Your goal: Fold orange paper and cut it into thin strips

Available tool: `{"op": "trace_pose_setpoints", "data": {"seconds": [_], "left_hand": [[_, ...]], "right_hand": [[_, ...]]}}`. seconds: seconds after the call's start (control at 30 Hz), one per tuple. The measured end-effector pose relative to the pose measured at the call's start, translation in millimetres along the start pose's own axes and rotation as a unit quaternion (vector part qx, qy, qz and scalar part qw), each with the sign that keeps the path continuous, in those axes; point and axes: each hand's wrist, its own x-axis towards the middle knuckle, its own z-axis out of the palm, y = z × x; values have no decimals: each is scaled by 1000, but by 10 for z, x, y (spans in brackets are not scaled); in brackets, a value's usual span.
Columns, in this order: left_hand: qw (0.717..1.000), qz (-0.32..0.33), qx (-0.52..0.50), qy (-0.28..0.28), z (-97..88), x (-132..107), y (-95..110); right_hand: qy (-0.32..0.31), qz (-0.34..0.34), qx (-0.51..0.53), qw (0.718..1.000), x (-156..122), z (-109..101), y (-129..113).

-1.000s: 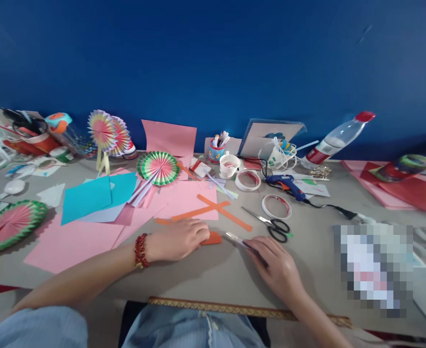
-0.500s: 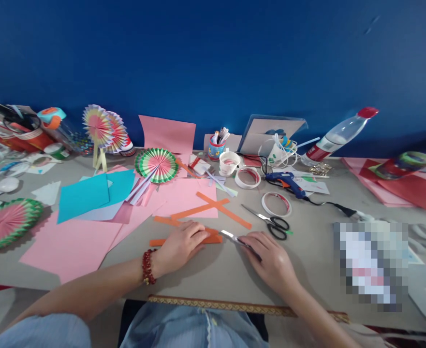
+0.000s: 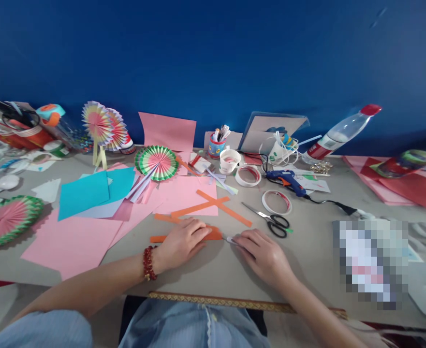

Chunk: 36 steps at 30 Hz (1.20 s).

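Note:
Folded orange paper strips (image 3: 215, 235) lie on the table under my left hand (image 3: 183, 242), its fingers bent and pressed together on them. A red bead bracelet (image 3: 149, 263) circles that wrist. My right hand (image 3: 265, 253) is closed around a craft knife (image 3: 230, 240), most of which is covered by the fingers. The knife's tip is close to the right end of the strips; whether it touches the paper I cannot tell. Two more orange strips (image 3: 211, 203) cross each other just beyond, and black-handled scissors (image 3: 278, 225) lie beyond my right hand.
Pink sheets (image 3: 75, 241) and blue sheets (image 3: 84, 193) spread out at the left, by round pleated paper fans (image 3: 158, 163). Farther back are tape rolls (image 3: 248, 176), a blue glue gun (image 3: 288, 181) with its cord, a pen holder (image 3: 216, 146) and a leaning bottle (image 3: 341, 135).
My right hand has shifted slightly left and the knife is turned, so its blade shows less and sits nearer the strips. The left hand stays on the orange paper.

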Motion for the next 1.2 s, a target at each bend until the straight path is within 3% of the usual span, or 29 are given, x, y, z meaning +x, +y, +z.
{"op": "trace_pose_setpoints", "data": {"seconds": [0.17,0.4,0.83,1.2], "left_hand": [[992,99,34,-73,7,-13,-23],[984,119,42,-130,43,3,-56],[981,120,60,-137,33,5,-44],[981,118,71,-137,30,13,-36]], "right_hand": [[-14,-3,-7,1000,-2,13,4],[-9,-24,-34,999,12,-10,-3],[-7,-58,-40,998,20,-23,-18],[-6,-45,-39,998,15,46,-118]]}}
